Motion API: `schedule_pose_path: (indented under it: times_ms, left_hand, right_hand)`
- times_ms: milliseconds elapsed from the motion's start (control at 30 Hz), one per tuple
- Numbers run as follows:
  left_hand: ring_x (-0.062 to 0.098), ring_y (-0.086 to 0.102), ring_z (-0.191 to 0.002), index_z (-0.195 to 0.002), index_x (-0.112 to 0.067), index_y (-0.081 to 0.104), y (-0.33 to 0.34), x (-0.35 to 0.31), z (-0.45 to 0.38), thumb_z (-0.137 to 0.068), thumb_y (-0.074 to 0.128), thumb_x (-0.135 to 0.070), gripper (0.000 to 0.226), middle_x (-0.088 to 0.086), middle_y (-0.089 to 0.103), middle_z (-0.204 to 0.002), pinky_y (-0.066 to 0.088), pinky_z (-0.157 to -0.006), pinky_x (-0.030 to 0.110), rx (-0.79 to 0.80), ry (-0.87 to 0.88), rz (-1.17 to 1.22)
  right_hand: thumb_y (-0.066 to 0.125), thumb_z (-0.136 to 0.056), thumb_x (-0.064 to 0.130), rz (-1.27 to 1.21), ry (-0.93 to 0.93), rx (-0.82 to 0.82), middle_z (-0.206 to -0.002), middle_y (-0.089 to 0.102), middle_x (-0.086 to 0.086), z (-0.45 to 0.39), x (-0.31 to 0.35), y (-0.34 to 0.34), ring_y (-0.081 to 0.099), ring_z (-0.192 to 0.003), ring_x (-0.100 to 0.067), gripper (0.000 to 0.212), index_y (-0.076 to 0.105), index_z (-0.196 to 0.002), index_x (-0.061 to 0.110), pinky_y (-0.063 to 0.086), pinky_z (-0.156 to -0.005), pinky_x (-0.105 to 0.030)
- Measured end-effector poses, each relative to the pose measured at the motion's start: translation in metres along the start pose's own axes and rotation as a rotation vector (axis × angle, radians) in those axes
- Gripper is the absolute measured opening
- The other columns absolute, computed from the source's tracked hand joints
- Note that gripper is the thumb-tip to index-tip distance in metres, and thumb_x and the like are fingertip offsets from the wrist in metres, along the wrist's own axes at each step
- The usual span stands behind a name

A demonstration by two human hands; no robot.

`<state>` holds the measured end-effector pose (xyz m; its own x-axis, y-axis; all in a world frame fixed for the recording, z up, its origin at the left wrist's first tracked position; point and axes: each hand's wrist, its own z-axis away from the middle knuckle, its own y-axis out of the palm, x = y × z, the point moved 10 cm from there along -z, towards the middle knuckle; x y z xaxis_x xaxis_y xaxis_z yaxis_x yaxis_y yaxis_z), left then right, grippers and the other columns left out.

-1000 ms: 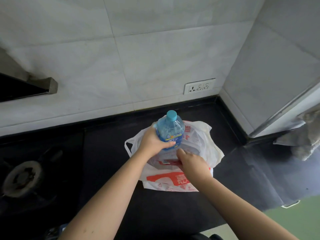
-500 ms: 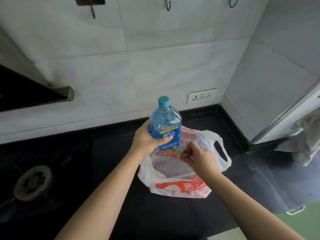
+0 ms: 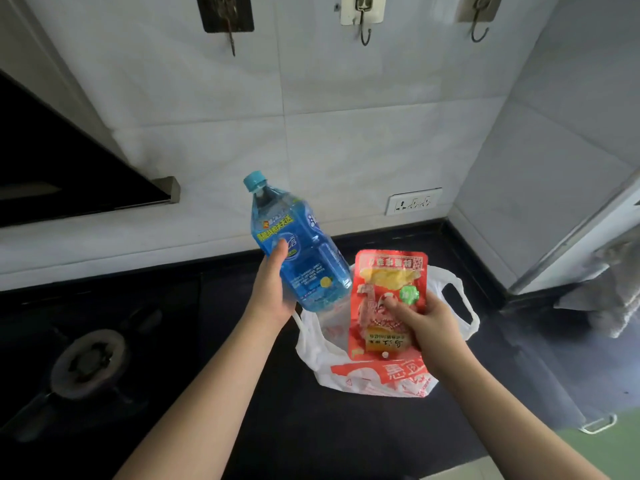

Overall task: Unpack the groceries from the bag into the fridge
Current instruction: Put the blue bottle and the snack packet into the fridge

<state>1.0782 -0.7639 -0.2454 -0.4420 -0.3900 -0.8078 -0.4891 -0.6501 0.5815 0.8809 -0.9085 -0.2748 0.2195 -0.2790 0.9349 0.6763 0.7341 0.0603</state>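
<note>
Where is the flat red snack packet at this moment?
In the head view, the flat red snack packet is right of centre, gripped by the right hand above the white plastic bag, beside the blue plastic bottle.

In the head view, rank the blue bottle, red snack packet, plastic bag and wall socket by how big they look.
1. plastic bag, partly hidden
2. blue bottle and red snack packet: look alike, and both are held nearer the camera, so unranked
3. wall socket
</note>
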Motion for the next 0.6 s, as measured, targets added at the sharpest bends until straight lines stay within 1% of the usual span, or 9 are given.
schedule_pose_path:
  times_ms: [67, 167, 233, 367, 467, 533, 600]
  left_hand:
    - [0.029, 0.06, -0.118, -0.134, -0.02, 0.053, -0.002, 0.002, 0.006, -0.087, 0.054, -0.055, 0.059, 0.009, 0.064, -0.128, 0.053, -0.089, 0.045, -0.002, -0.054, 0.021]
    - [0.024, 0.065, -0.11, -0.122, -0.025, 0.062, -0.002, 0.005, 0.015, -0.093, 0.04, -0.054, 0.047, 0.004, 0.07, -0.117, 0.055, -0.085, 0.041, 0.031, -0.121, 0.059]
    - [0.023, 0.066, -0.107, -0.118, -0.024, 0.065, -0.003, 0.007, 0.02, -0.092, 0.041, -0.055, 0.047, 0.005, 0.07, -0.115, 0.055, -0.084, 0.041, 0.032, -0.143, 0.083]
    - [0.022, 0.068, -0.099, -0.117, -0.019, 0.065, -0.004, 0.008, 0.028, -0.091, 0.044, -0.054, 0.048, 0.006, 0.07, -0.109, 0.056, -0.08, 0.039, 0.038, -0.168, 0.131]
    - [0.02, 0.071, -0.087, -0.099, -0.02, 0.075, -0.005, 0.002, 0.035, -0.089, 0.041, -0.053, 0.048, 0.006, 0.072, -0.097, 0.058, -0.075, 0.036, 0.061, -0.166, 0.142]
    - [0.02, 0.071, -0.084, -0.092, -0.021, 0.078, -0.007, -0.003, 0.041, -0.089, 0.04, -0.052, 0.05, 0.005, 0.073, -0.094, 0.059, -0.072, 0.035, 0.067, -0.151, 0.137]
    - [0.019, 0.072, -0.085, -0.093, -0.021, 0.078, -0.006, -0.009, 0.048, -0.088, 0.043, -0.053, 0.047, 0.005, 0.073, -0.095, 0.059, -0.071, 0.035, 0.084, -0.124, 0.109]
  right_hand:
    - [0.076, -0.08, 0.029, -0.164, 0.061, -0.021, -0.103, 0.074, -0.011, 0.001, -0.003, 0.002, 0.072, -0.091, -0.034, 0.041, 0.06, -0.115, 0.014, 0.054, -0.084, -0.058]
    - [0.073, -0.084, 0.027, -0.286, 0.146, -0.078, -0.103, 0.074, -0.01, 0.002, -0.005, 0.002, 0.072, -0.091, -0.034, 0.036, 0.06, -0.114, 0.015, 0.054, -0.084, -0.058]
    - [0.069, -0.088, 0.026, -0.328, 0.165, -0.089, -0.104, 0.074, -0.01, 0.003, -0.005, 0.004, 0.072, -0.091, -0.033, 0.033, 0.059, -0.117, 0.016, 0.054, -0.085, -0.058]
    - [0.062, -0.093, 0.023, -0.353, 0.134, -0.086, -0.107, 0.073, -0.009, 0.008, 0.001, 0.002, 0.072, -0.094, -0.032, 0.031, 0.057, -0.123, 0.015, 0.055, -0.084, -0.054]
    - [0.061, -0.094, 0.023, -0.363, 0.12, -0.078, -0.108, 0.073, -0.009, 0.013, 0.003, -0.002, 0.072, -0.094, -0.032, 0.03, 0.058, -0.123, 0.017, 0.057, -0.079, -0.05]
    - [0.061, -0.093, 0.023, -0.35, 0.11, -0.074, -0.109, 0.073, -0.009, 0.015, 0.004, -0.004, 0.071, -0.095, -0.033, 0.03, 0.058, -0.123, 0.018, 0.056, -0.082, -0.052]
    - [0.062, -0.093, 0.024, -0.332, 0.111, -0.071, -0.11, 0.073, -0.01, 0.016, 0.003, -0.004, 0.071, -0.095, -0.034, 0.031, 0.059, -0.123, 0.018, 0.054, -0.086, -0.056]
